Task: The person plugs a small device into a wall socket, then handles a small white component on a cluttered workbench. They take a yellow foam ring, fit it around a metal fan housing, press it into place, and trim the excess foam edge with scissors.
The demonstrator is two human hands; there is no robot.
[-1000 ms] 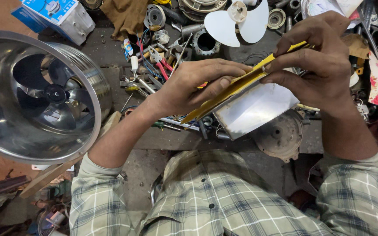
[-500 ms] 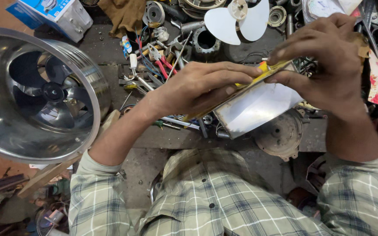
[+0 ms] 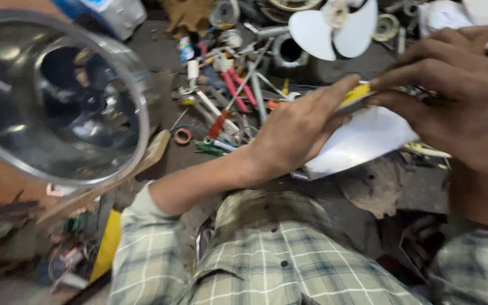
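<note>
Your left hand (image 3: 297, 133) and right hand (image 3: 453, 93), fingers pinching yellow tool (image 3: 356, 94) at 1 o'clock over white sheet (image 3: 362, 141). Cluttered dark floor (image 3: 159, 51): screwdrivers (image 3: 227, 107) at 12, steel fan housing (image 3: 57, 96) at 9.

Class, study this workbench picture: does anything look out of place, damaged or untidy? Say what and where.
Untidy, yes: screwdrivers and loose metal parts lie jumbled across the bench beyond the left hand. A white fan blade lies loose among them. The right hand and left hand pinch a yellow tool over a shiny metal sheet. No visible damage.
</note>
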